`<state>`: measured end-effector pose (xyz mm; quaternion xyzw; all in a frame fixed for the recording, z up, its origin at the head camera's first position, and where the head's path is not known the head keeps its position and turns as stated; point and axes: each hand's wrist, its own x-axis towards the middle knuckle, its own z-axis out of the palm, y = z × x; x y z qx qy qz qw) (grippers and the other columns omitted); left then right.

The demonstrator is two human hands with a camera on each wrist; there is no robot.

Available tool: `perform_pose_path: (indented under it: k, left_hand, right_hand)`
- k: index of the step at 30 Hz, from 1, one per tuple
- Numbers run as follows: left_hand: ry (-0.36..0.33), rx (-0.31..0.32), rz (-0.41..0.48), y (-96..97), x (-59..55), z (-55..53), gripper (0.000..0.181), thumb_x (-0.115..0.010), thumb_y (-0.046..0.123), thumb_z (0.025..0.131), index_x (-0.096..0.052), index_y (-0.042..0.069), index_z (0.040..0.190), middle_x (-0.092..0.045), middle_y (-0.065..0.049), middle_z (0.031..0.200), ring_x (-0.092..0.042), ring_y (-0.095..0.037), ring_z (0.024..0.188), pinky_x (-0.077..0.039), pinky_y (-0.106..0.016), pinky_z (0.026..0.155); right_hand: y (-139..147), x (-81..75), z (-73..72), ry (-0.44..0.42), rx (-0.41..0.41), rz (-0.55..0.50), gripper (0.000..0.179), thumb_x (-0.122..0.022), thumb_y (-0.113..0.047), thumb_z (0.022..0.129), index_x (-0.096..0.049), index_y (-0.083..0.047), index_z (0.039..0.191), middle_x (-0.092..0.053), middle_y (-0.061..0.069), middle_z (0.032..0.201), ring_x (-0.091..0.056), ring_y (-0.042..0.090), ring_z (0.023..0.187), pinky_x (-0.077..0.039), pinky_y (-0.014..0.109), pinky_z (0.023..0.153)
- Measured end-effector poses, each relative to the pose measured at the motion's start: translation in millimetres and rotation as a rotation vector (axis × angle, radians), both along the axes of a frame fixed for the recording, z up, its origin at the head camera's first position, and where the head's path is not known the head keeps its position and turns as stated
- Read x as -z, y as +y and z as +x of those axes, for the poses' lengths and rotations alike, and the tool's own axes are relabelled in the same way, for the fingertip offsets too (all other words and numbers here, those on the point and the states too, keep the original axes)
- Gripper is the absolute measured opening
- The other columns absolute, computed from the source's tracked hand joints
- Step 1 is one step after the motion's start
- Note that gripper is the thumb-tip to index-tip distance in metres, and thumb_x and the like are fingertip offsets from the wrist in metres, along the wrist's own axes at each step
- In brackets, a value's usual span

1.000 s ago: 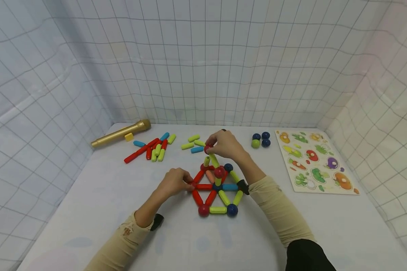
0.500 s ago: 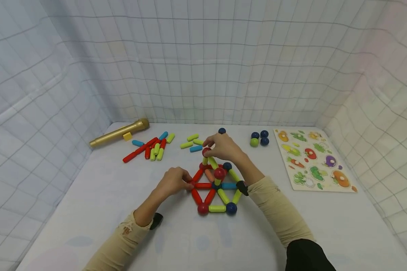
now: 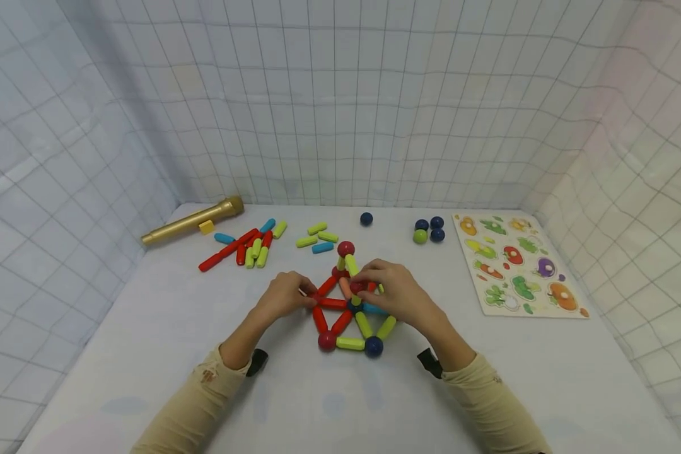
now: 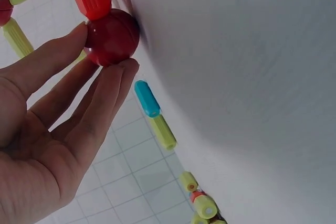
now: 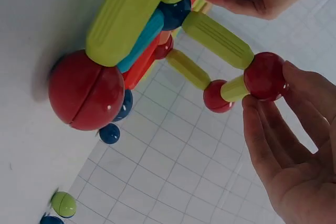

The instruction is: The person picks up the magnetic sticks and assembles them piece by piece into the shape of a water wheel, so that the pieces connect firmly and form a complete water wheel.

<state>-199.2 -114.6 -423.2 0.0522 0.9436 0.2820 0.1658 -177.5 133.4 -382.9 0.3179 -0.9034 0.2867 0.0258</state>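
Note:
A flat frame of magnetic rods and balls lies on the table, its red rod (image 3: 333, 304) running to a dark blue centre ball (image 5: 176, 14). My left hand (image 3: 284, 295) pinches the red ball (image 4: 113, 38) at the frame's left corner, thumb and fingers on opposite sides. Above the centre, my right hand (image 3: 405, 293) holds a second red ball (image 5: 266, 76) between thumb and fingertips. That ball tops an upright lime rod (image 5: 218, 40). Another raised red ball (image 3: 346, 249) stands behind it, joined by a lime rod (image 3: 352, 265). The right hand hides the frame's far right part in the head view.
Loose red, lime and blue rods (image 3: 227, 251) lie at the back left, beside a gold toy microphone (image 3: 187, 224) and yellow block (image 3: 206, 227). More loose rods (image 3: 322, 248) lie behind the frame. A lone dark blue ball (image 3: 366, 219), clustered balls (image 3: 420, 236) and a vegetable puzzle board (image 3: 502, 271) sit farther right.
My right hand has let go of the rear raised red ball and come nearer, to the ball over the centre. The rear ball stays up on its rods. My left hand keeps its hold.

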Motion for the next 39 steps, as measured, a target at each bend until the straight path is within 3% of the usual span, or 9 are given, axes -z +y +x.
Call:
perform_pose_path:
  k: [8, 14, 18, 22, 26, 29, 32, 36, 39]
  left_hand:
    - [0.013, 0.059, 0.027, -9.9, -3.1, -28.7, 0.03, -0.073, 0.022, 0.088, -0.072, 0.008, 0.114, -0.072, -0.009, 0.107, -0.06, -0.02, 0.091, -0.054, -0.031, 0.078]
    - [0.243, 0.021, -0.116, -8.3, -12.7, -82.9, 0.021, -0.067, 0.014, 0.092, -0.071, 0.001, 0.108, -0.07, -0.015, 0.102, -0.062, -0.025, 0.089, -0.054, -0.034, 0.076]
    - [0.258, 0.093, -0.249, 13.5, -8.0, -110.4, 0.023, -0.066, 0.014, 0.092, -0.07, 0.0, 0.111, -0.069, -0.016, 0.108, -0.063, -0.029, 0.097, -0.054, -0.039, 0.086]
    - [0.205, 0.13, -0.388, 27.8, 2.9, -120.8, 0.03, -0.069, 0.015, 0.09, -0.068, 0.0, 0.115, -0.069, -0.014, 0.114, -0.064, -0.029, 0.101, -0.053, -0.041, 0.091]
    - [0.22, 0.115, -0.433, 28.6, 10.7, -119.8, 0.03, -0.07, 0.016, 0.09, -0.068, 0.0, 0.115, -0.07, -0.014, 0.113, -0.064, -0.027, 0.097, -0.054, -0.04, 0.089]
    - [0.27, 0.07, -0.326, 22.7, 7.4, -113.1, 0.028, -0.069, 0.017, 0.09, -0.069, 0.001, 0.112, -0.07, -0.015, 0.11, -0.065, -0.028, 0.095, -0.055, -0.039, 0.085]
    - [0.268, -0.007, -0.073, 12.4, -4.0, -93.9, 0.029, -0.071, 0.02, 0.089, -0.068, 0.002, 0.112, -0.072, -0.016, 0.108, -0.067, -0.029, 0.096, -0.055, -0.04, 0.083]
    - [0.13, -0.099, 0.413, 6.5, -21.4, -54.3, 0.043, -0.073, 0.025, 0.087, -0.061, 0.002, 0.121, -0.069, -0.017, 0.116, -0.064, -0.029, 0.107, -0.049, -0.046, 0.099]
    - [0.004, -0.132, 0.677, 8.3, -25.3, -24.4, 0.051, -0.072, 0.026, 0.088, -0.054, 0.002, 0.129, -0.064, -0.015, 0.12, -0.062, -0.025, 0.112, -0.042, -0.047, 0.109]
  right_hand:
    - [0.5, 9.9, 3.3, 0.078, 0.064, -0.023, 0.026, -0.076, -0.014, 0.083, -0.075, -0.012, 0.109, -0.061, 0.005, 0.111, -0.059, 0.016, 0.088, -0.054, 0.022, 0.072]
    - [2.4, 13.2, 2.5, 0.082, 0.061, -0.07, 0.029, -0.076, -0.012, 0.083, -0.072, -0.008, 0.111, -0.065, 0.004, 0.105, -0.064, 0.018, 0.089, -0.057, 0.028, 0.075]
    - [1.2, 16.4, 3.0, 0.049, 0.048, -0.144, 0.025, -0.077, -0.01, 0.083, -0.069, -0.007, 0.106, -0.068, 0.004, 0.099, -0.067, 0.02, 0.088, -0.058, 0.032, 0.077]
    - [-1.4, 18.9, 3.7, 0.039, 0.028, -0.175, 0.022, -0.077, -0.01, 0.083, -0.069, -0.007, 0.103, -0.069, 0.004, 0.099, -0.068, 0.023, 0.087, -0.059, 0.034, 0.076]
    - [-2.3, 19.3, 2.7, 0.051, 0.017, -0.178, 0.022, -0.076, -0.009, 0.083, -0.07, -0.007, 0.104, -0.069, 0.005, 0.1, -0.068, 0.023, 0.088, -0.059, 0.034, 0.077]
    - [-0.9, 17.6, 1.3, 0.062, 0.027, -0.173, 0.022, -0.077, -0.009, 0.082, -0.07, -0.007, 0.104, -0.069, 0.004, 0.099, -0.068, 0.022, 0.087, -0.059, 0.033, 0.077]
    - [-0.6, 16.3, 1.2, 0.057, 0.034, -0.162, 0.022, -0.077, -0.011, 0.083, -0.07, -0.008, 0.104, -0.069, 0.003, 0.099, -0.068, 0.021, 0.088, -0.059, 0.033, 0.077]
    - [0.9, 15.5, 0.6, 0.059, 0.034, -0.157, 0.022, -0.077, -0.012, 0.083, -0.07, -0.008, 0.104, -0.069, 0.003, 0.1, -0.068, 0.018, 0.089, -0.059, 0.031, 0.078]
    - [1.0, 16.4, 1.0, 0.075, 0.03, -0.166, 0.021, -0.077, -0.011, 0.082, -0.07, -0.008, 0.102, -0.069, 0.004, 0.1, -0.069, 0.016, 0.089, -0.059, 0.03, 0.079]
